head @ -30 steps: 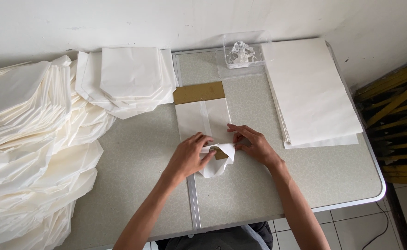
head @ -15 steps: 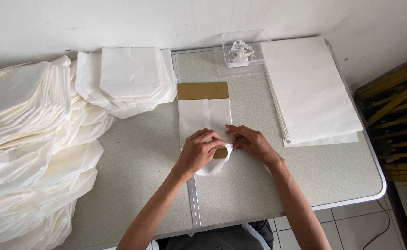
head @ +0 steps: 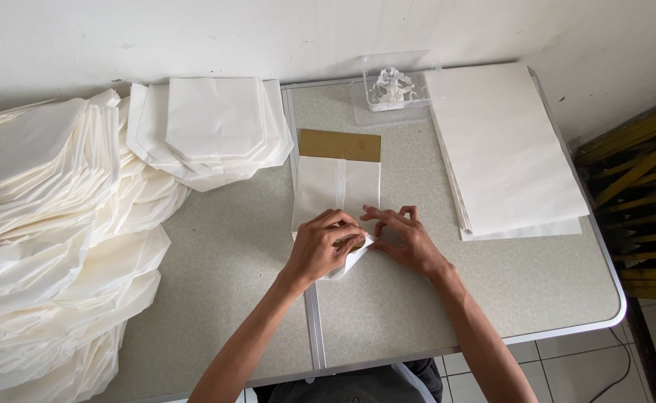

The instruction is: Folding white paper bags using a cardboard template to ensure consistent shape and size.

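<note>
Two hands, left hand (head: pixel 326 246) and right hand (head: pixel 405 239), pinch one white paper bag (head: pixel 337 186); one flat sheet stack (head: pixel 503 149) lies nearby.

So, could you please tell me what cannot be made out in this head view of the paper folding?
- Near end of the white paper bag: covered by the left hand and right hand, so the fold there is hidden.
- Brown template: only its far strip shows; the paper hides the rest.
- Contents of the clear plastic box: too small and glary.
- Stack of folded bags: cut off by the left edge.
</note>
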